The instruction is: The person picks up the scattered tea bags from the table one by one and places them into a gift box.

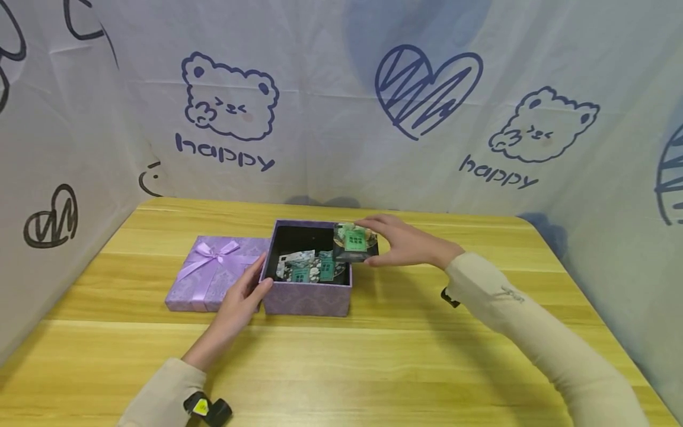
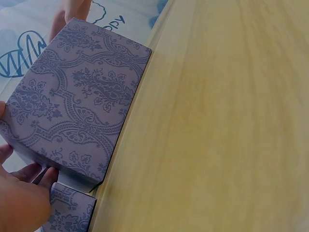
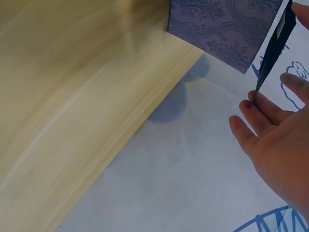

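A purple patterned gift box point(image 1: 306, 300) stands without its lid near the middle of the table. My left hand point(image 1: 241, 303) holds its left side, the thumb over the front rim; in the left wrist view the fingers point(image 2: 47, 178) lie against the box's side wall. Between thumb and fingers, my right hand point(image 1: 405, 242) pinches a dark flat packet point(image 1: 354, 242) with a green label, above the box's right rim. From the right wrist the packet point(image 3: 276, 48) appears edge-on. Several similar packets point(image 1: 300, 274) lie inside the box, partly covered by the held one.
The purple lid point(image 1: 194, 289) with its ribbon bow point(image 1: 217, 254) lies left of the box, close against it. Around the wooden table point(image 1: 373, 367) hangs a white cloth point(image 1: 325, 130) printed with bears and hearts, behind and on both sides.
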A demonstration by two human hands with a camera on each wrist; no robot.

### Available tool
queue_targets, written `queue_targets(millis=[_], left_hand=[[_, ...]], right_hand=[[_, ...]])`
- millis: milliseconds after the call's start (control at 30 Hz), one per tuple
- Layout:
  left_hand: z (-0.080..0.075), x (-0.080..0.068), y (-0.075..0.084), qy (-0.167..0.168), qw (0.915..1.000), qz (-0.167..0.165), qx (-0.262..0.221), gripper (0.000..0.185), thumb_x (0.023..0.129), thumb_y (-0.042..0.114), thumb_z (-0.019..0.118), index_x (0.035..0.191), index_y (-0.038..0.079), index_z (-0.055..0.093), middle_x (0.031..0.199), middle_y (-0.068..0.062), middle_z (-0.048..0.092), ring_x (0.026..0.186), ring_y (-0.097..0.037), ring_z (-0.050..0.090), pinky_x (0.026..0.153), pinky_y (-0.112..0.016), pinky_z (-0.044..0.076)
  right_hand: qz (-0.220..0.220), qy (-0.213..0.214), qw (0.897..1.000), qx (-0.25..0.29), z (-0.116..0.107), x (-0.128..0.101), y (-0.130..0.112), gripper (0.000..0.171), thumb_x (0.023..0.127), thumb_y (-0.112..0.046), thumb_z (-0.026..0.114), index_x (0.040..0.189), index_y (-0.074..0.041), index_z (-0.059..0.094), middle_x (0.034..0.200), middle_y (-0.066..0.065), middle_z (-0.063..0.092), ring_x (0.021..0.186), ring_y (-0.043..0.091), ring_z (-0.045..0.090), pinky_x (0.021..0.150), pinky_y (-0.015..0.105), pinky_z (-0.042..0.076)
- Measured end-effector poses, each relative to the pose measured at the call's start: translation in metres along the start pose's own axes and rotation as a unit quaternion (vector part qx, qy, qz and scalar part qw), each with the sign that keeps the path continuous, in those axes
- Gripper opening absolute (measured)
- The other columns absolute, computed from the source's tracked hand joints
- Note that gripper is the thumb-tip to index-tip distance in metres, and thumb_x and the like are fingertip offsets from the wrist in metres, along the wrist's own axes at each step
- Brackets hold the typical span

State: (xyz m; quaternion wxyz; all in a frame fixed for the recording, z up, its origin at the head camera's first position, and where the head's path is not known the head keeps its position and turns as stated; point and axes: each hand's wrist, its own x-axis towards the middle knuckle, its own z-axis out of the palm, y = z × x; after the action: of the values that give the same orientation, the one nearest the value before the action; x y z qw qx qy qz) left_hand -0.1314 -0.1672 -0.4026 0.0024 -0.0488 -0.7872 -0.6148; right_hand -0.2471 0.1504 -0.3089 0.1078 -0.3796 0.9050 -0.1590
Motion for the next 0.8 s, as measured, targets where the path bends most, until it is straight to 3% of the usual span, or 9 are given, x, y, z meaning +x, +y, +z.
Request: queue_targets(millis=[133, 433, 667, 800], left_hand=[[0.000, 0.000, 0.000, 0.002, 1.0000, -0.001, -0.002, 0.058, 0.102, 0.023, 0.051, 0.154, 0.014, 0.027, 0.150, -0.023, 0.032, 0.128, -0.034, 0.041, 0.074, -0.029, 0.045], [0.000, 0.000, -0.002, -0.006, 1.0000, 0.006, -0.005, 0.059, 0.103, 0.024, 0.049, 0.155, 0.013, 0.024, 0.152, -0.022, 0.029, 0.136, -0.037, 0.033, 0.087, -0.016, 0.041], [0.000, 0.000, -0.001, -0.003, 1.0000, 0.006, -0.002, 0.058, 0.103, 0.023, 0.050, 0.154, 0.012, 0.025, 0.151, -0.024, 0.031, 0.132, -0.037, 0.038, 0.079, -0.030, 0.046], [0.000, 0.000, -0.001, -0.002, 1.0000, 0.005, -0.003, 0.058, 0.103, 0.023, 0.050, 0.154, 0.012, 0.025, 0.151, -0.024, 0.031, 0.131, -0.037, 0.039, 0.078, -0.030, 0.046]], right_hand=[[-0.011, -0.007, 1.000, -0.009, -0.002, 0.007, -0.006, 0.080, 0.087, -0.040, 0.068, 0.152, -0.012, 0.031, 0.152, 0.017, 0.031, 0.137, 0.035, 0.031, 0.106, 0.055, 0.030], [-0.034, -0.024, 0.999, -0.010, 0.000, 0.022, -0.017, 0.082, 0.088, -0.042, 0.069, 0.153, -0.010, 0.030, 0.151, 0.017, 0.031, 0.136, 0.034, 0.032, 0.107, 0.053, 0.030], [-0.036, -0.034, 0.999, 0.000, 0.005, 0.031, -0.024, 0.081, 0.089, -0.042, 0.067, 0.153, -0.011, 0.029, 0.152, 0.017, 0.030, 0.137, 0.034, 0.029, 0.107, 0.052, 0.029], [-0.043, -0.037, 0.998, 0.013, 0.008, 0.038, -0.029, 0.081, 0.089, -0.042, 0.067, 0.153, -0.011, 0.029, 0.152, 0.016, 0.030, 0.137, 0.033, 0.030, 0.108, 0.051, 0.029]])
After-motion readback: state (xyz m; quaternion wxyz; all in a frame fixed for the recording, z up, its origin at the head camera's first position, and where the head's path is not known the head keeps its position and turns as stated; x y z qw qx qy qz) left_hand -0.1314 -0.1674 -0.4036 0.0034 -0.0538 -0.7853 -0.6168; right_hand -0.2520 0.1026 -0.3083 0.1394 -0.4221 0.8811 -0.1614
